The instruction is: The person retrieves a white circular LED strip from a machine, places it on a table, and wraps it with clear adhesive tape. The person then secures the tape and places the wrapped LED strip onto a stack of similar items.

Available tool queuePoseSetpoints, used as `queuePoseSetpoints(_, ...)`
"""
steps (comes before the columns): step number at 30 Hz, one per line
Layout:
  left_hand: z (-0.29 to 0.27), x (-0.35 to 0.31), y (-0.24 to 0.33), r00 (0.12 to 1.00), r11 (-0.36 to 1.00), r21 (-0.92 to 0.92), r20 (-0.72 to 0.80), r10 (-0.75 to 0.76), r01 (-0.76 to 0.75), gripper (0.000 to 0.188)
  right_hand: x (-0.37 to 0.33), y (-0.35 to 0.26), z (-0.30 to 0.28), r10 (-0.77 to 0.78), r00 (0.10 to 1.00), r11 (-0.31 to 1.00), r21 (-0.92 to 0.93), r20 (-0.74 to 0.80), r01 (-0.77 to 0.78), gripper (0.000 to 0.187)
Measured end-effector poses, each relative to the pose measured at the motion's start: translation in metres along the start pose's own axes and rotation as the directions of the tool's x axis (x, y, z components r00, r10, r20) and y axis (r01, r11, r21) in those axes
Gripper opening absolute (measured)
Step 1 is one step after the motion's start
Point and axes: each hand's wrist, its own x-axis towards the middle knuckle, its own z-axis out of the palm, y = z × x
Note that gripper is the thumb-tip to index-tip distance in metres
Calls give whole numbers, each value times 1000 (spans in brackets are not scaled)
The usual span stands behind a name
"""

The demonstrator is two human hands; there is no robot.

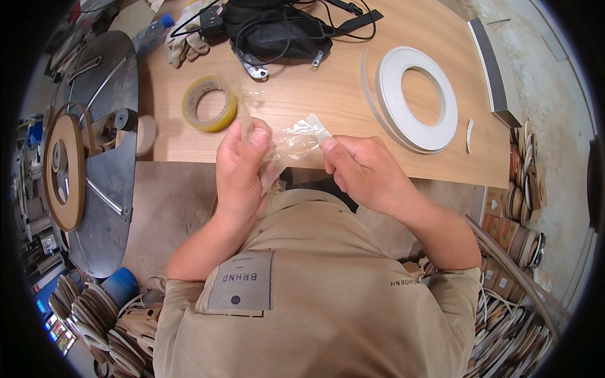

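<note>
A crinkled piece of clear plastic film (299, 140) is stretched between my hands, just off the table's near edge. My left hand (244, 154) is closed around one end of it, thumb on top, and part of the film hangs below the palm. My right hand (360, 165) pinches the other end between thumb and fingers. Whether the film is packing tape or a wrapper, I cannot tell. Beyond my left hand, a roll of yellowish clear packing tape (191, 108) lies on the table. A flat coil of white edge banding (387, 82) lies beyond my right hand, its loose end curving off.
On the wooden table (315, 69) are a black bag (271, 31) with cords and straps, work gloves (186, 47), a plastic bottle (150, 36) and a short white strip (469, 136). A dark round machine plate (104, 164) stands at left. Stacked coils (517, 321) crowd the right.
</note>
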Motion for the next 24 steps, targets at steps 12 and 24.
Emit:
queuePoseSetpoints(12, -17, 18, 14, 952, 731, 637, 11, 306, -243, 16, 7, 11, -5, -2, 998, 944, -329, -68, -21, 46)
queuePoseSetpoints(24, -1, 14, -7, 984, 811, 559, 124, 127, -175, 20, 10, 1, 7, 314, 931, 665, 656, 189, -357, 29)
